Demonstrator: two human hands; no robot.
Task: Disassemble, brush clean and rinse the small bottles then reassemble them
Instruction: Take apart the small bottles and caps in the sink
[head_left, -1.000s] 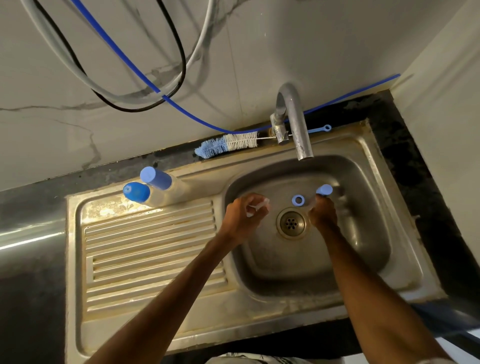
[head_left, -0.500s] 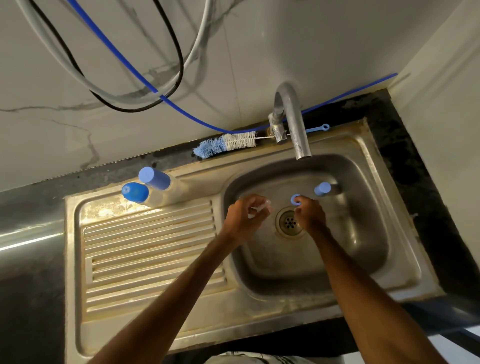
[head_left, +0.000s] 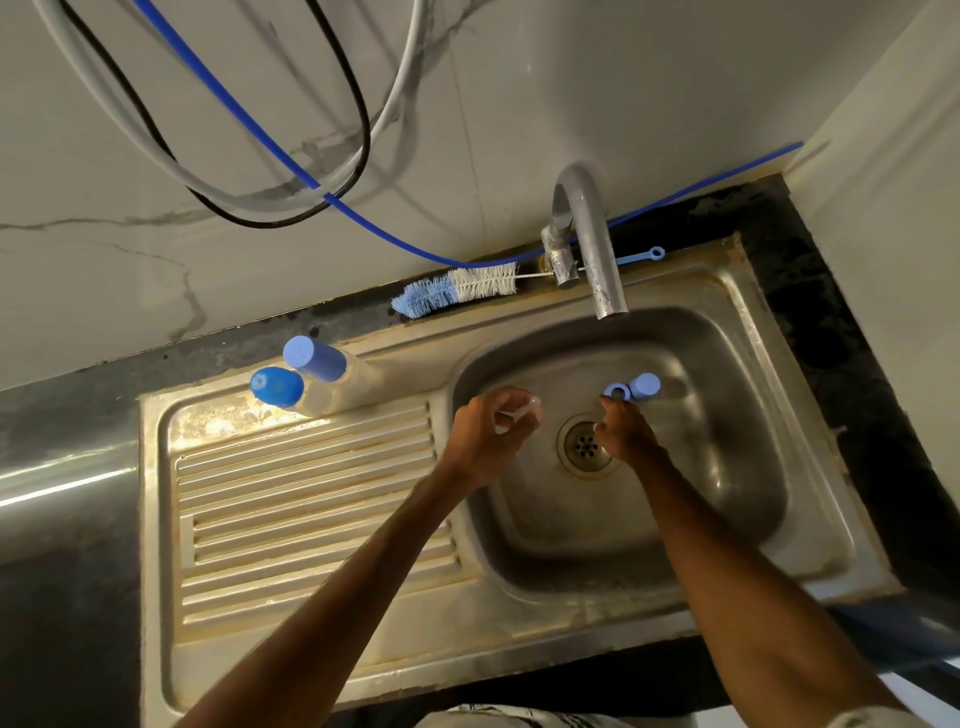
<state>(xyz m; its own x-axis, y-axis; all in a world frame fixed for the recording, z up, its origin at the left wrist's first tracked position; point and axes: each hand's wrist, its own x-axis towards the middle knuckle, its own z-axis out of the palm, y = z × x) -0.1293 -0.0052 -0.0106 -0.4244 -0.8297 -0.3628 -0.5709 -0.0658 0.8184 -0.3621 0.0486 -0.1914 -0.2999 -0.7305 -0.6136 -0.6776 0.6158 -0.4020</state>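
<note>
My left hand (head_left: 491, 434) is over the left side of the sink basin (head_left: 727, 467), its fingers curled round a small clear bottle part (head_left: 519, 413) that is mostly hidden in the grip. My right hand (head_left: 621, 434) hangs over the drain (head_left: 586, 445) with its fingers loosely bent. Its index fingertip is at a small blue ring (head_left: 617, 391) on the basin floor. The ring lies against a blue-capped piece (head_left: 645, 387). Two small clear bottles with blue caps (head_left: 317, 358) (head_left: 278, 387) stand at the back of the drainboard.
A blue and white bottle brush (head_left: 457, 291) lies on the sink's back ledge, left of the faucet (head_left: 597, 260), whose spout hangs above the basin. The ribbed drainboard (head_left: 311, 493) is to the left. Cables and a blue tube (head_left: 363, 218) hang along the wall.
My right hand moved left from the blue-capped piece to the blue ring, and the ring has shifted right until it lies against that piece. My left hand has kept its grip and place.
</note>
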